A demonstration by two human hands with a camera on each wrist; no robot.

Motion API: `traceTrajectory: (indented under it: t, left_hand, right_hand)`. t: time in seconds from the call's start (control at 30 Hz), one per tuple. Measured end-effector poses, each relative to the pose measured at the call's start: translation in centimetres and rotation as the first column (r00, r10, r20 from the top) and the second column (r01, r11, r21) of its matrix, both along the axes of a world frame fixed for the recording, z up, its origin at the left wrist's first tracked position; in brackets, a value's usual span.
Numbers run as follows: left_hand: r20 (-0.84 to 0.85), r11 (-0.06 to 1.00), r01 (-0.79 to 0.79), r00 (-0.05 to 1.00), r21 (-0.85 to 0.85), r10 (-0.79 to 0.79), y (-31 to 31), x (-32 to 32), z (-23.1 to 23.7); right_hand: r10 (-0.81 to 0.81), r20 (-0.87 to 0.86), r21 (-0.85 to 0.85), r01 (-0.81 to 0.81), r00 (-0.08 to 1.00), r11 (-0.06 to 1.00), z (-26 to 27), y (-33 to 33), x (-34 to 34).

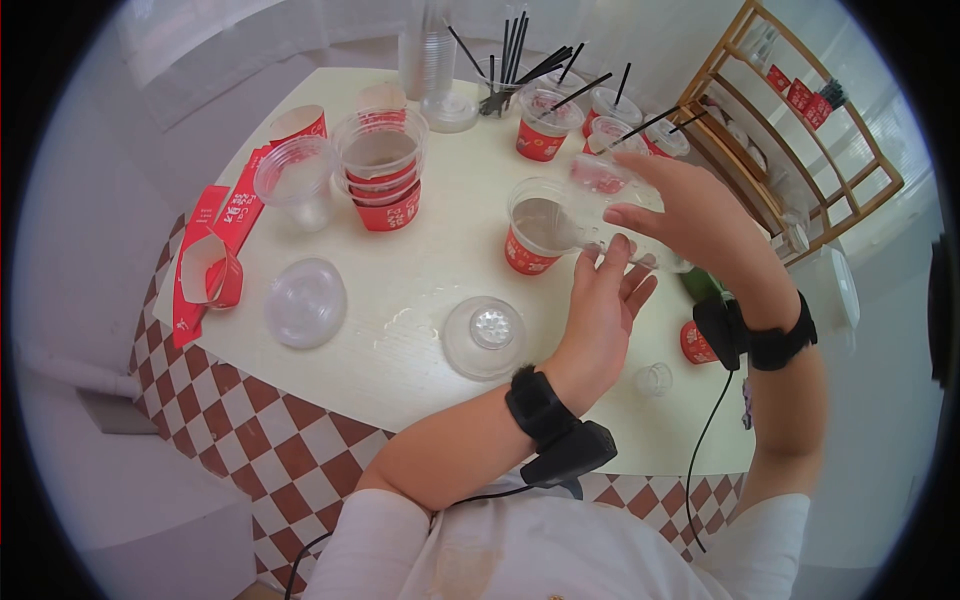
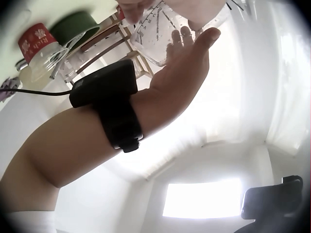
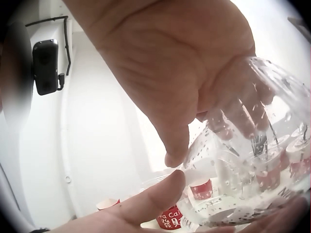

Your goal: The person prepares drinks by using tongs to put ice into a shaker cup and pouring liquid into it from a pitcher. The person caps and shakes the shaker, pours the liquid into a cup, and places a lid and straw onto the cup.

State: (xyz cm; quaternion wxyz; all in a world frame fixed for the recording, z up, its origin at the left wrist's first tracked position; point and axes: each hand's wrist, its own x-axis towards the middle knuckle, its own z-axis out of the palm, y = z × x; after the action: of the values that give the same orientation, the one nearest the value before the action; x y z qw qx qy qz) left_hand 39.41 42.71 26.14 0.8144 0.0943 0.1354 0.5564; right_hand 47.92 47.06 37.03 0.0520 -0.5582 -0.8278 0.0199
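My right hand (image 1: 695, 215) grips a clear plastic jug (image 3: 228, 167), its fingers spread over one side and its thumb on the other. Droplets and printed marks show on the jug's wall. It is tipped, with its mouth over the rim of a clear cup in a red sleeve (image 1: 530, 250). Below the jug, my left hand (image 1: 610, 310) reaches up with mostly straight fingers against its underside. In the left wrist view, the left fingers (image 2: 182, 36) lie right at the jug's wall. Nearest the left forearm is a clear lid with a perforated middle (image 1: 485, 338).
Stacked red-sleeved cups (image 1: 385, 175), an upturned clear container (image 1: 305, 303) and flat red sleeves (image 1: 235, 215) lie to the left. Lidded cups with black straws (image 1: 545, 125) stand at the back. A small clear cup (image 1: 654, 379) and a green bowl (image 2: 73, 26) are to the right.
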Motion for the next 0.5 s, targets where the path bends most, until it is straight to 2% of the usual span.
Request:
traceTrajectory:
  t: [0.03,0.07,0.1,0.13,0.2,0.23,0.27,0.33,0.37,0.43,0.5]
  left_hand:
    - [0.000,1.000,0.001,1.000,0.001,-0.001,-0.1,-0.1,-0.1]
    - [-0.168,0.998,-0.011,0.986,0.065,0.022,-0.1,-0.2,-0.4]
    - [-0.330,0.992,-0.011,0.942,0.129,0.054,-0.1,-0.3,-0.7]
    - [-0.330,0.992,-0.009,0.943,0.128,0.051,-0.2,-0.3,-1.1]
    - [-0.644,0.914,0.061,0.728,0.400,0.233,-0.3,-0.2,-2.3]
    - [-0.705,0.868,0.134,0.648,0.478,0.288,0.0,-0.1,-3.6]
    - [-0.708,0.868,0.140,0.647,0.476,0.284,-0.1,-0.3,-3.7]
    - [-0.816,0.796,0.300,0.443,0.525,0.371,-0.5,-0.4,-4.0]
    - [-0.818,0.794,0.309,0.442,0.524,0.368,-0.7,-0.1,-4.4]
    - [-0.769,0.719,0.295,0.373,0.629,0.520,-1.1,0.5,-5.4]
    - [-0.770,0.705,0.320,0.354,0.633,0.531,-1.4,0.7,-5.7]
  right_hand:
    - [0.011,-0.060,0.093,-0.005,0.998,0.996,-0.5,-0.8,0.7]
    - [0.027,-0.119,0.186,-0.004,0.993,0.983,-0.8,-1.6,1.4]
    - [-0.053,-0.152,0.115,0.071,0.987,0.991,-0.9,-2.6,2.0]
    - [-0.056,-0.152,0.114,0.073,0.987,0.991,-1.3,-3.6,2.5]
    - [-0.192,-0.377,-0.015,0.201,0.906,0.980,-2.4,-5.6,3.5]
    - [-0.251,-0.374,-0.063,0.245,0.893,0.967,-3.2,-6.4,4.0]
    - [-0.256,-0.377,-0.066,0.250,0.890,0.966,-4.1,-7.0,4.5]
    - [-0.361,-0.529,-0.195,0.304,0.768,0.933,-5.9,-8.0,5.5]
    - [-0.405,-0.564,-0.266,0.305,0.720,0.914,-6.5,-8.4,5.9]
    - [-0.411,-0.586,-0.278,0.303,0.698,0.912,-7.6,-9.1,6.6]
    - [-0.414,-0.607,-0.291,0.295,0.678,0.910,-8.5,-9.5,7.1]
